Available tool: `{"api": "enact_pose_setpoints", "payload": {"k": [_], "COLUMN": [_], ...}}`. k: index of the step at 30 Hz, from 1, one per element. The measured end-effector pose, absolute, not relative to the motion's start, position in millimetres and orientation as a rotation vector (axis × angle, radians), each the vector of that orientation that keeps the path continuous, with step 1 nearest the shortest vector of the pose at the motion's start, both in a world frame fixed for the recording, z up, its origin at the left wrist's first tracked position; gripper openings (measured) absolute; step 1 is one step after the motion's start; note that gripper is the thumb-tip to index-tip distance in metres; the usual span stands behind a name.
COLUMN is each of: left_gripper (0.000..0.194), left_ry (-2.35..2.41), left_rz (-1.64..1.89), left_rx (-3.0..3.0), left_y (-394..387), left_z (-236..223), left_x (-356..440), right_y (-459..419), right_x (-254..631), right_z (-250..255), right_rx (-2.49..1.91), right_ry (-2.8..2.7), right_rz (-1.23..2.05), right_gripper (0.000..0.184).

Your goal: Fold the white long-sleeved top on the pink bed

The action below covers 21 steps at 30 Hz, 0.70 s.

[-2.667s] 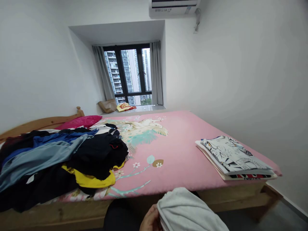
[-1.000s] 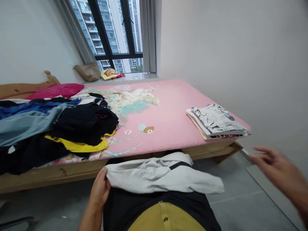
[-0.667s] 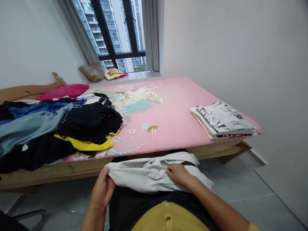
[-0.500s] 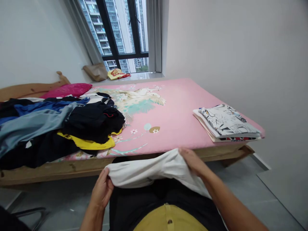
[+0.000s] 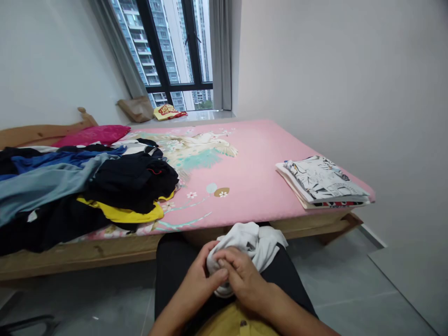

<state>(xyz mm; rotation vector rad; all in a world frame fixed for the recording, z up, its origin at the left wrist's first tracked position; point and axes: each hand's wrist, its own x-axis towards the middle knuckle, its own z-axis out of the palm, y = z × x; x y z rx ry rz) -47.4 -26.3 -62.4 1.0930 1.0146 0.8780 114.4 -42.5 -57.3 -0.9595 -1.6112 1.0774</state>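
Note:
A white garment [image 5: 252, 245] is bunched up on my lap, just in front of the bed's wooden edge. My left hand [image 5: 198, 277] and my right hand [image 5: 241, 280] meet at its near end, fingers closed on the cloth and touching each other. Below them show my black trousers [image 5: 175, 266] and yellow shirt hem [image 5: 227, 324].
A pink flowered bed sheet [image 5: 252, 172] covers the bed ahead. A heap of dark, blue and yellow clothes [image 5: 87, 186] lies on its left side. A stack of folded printed shirts [image 5: 322, 182] sits at the right corner. Grey floor [image 5: 350, 289] lies to my right.
The white garment, stretched wide across my lap between both hands, is now gathered into a bunch. Both hands have come together at its near end.

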Motion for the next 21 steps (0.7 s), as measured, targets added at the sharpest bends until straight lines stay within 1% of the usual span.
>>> {"api": "enact_pose_setpoints", "payload": {"k": [2,4,5,7,10,14,16,19,20,21], "left_gripper": [0.048,0.043,0.043,0.048,0.056,0.060,0.058,0.053,0.052,0.051], "left_ry": [1.038,1.046,1.049,1.064,1.120,1.203,1.225,1.202,1.186,1.171], "left_rz": [0.921,0.946,0.974,1.051,1.123,1.107,1.087,1.052,1.045,1.042], "left_rx": [0.964,0.785,0.708,0.604,0.535,0.545,0.554,0.593,0.607,0.614], "left_y": [-29.7,-28.3,-26.8,-23.6,-21.5,-22.0,-22.3,-23.1,-23.4,-23.6], "left_z": [-68.2,-73.8,-75.2,-74.5,-67.7,-56.7,-51.8,-45.4,-43.7,-42.5], "left_x": [-39.7,-42.0,-45.5,-53.7,-61.4,-60.2,-57.7,-55.7,-56.2,-57.5], "right_y": [-38.7,-33.6,-31.0,-25.8,-18.7,-8.0,-0.2,14.7,19.9,24.7], "right_x": [117.8,136.9,149.4,173.8,194.6,188.9,179.6,166.6,163.3,160.8], "right_z": [-65.4,-71.4,-75.2,-86.0,-107.7,-133.5,-143.1,-156.0,-159.6,-162.1], "right_rx": [-0.916,-0.990,-1.060,-1.211,-1.366,-1.333,-1.254,-1.180,-1.159,-1.131], "right_ry": [-1.622,-1.499,-1.424,-1.340,-1.424,-1.648,-1.753,-1.892,-1.926,-1.944], "right_rz": [1.105,1.076,1.027,0.909,0.814,0.680,0.582,0.499,0.496,0.504], "right_gripper": [0.022,0.023,0.021,0.018,0.017,0.018,0.028,0.053,0.056,0.053]}}
